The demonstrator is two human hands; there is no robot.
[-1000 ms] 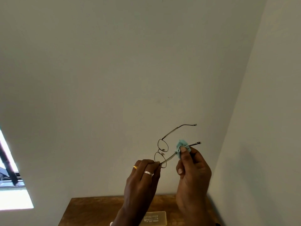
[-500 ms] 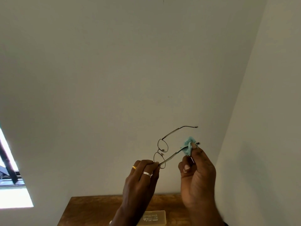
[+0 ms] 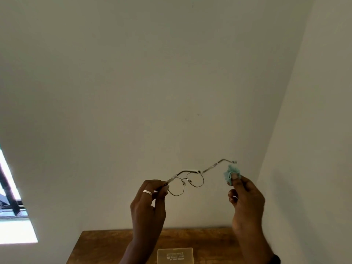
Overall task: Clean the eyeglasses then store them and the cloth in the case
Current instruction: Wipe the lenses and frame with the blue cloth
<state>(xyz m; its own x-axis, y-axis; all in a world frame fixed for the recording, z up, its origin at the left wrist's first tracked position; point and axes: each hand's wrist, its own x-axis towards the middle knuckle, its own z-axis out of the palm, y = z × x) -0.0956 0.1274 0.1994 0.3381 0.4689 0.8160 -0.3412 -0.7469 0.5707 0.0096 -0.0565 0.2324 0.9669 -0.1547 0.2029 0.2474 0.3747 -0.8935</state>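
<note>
Thin wire-rimmed eyeglasses point(image 3: 187, 181) held up in the air in front of a pale wall point(image 3: 171, 82), well above the table, both arms unfolded, round lenses facing roughly toward the camera. Nearer arm pinched at its end between thumb and fingertips of the left hand point(image 3: 150, 199), fingers closed tight on the metal, a silver ring point(image 3: 147, 192) on one finger. Farther arm stretching up and to the right, its bent tip ending just above a small teal cloth point(image 3: 231, 173), near it but apparently not touching; contact hard to judge at this size. Cloth bunched into a wad and gripped between thumb and forefinger of the right hand point(image 3: 245, 197), remaining fingers curled loosely in, a dark cuff just visible at the wrist by the bottom edge. Hands apart from each other, glasses spanning most of the gap between them. Below, at the bottom of the view, a brown wooden table point(image 3: 106, 244) pushed against the wall, and on it a translucent, pale case point(image 3: 175, 255) lying flat with its lid shut, some printed marks on top too blurred to read. Far left, a bright window point(image 3: 11, 216) with a dark bar slanting across it.
</note>
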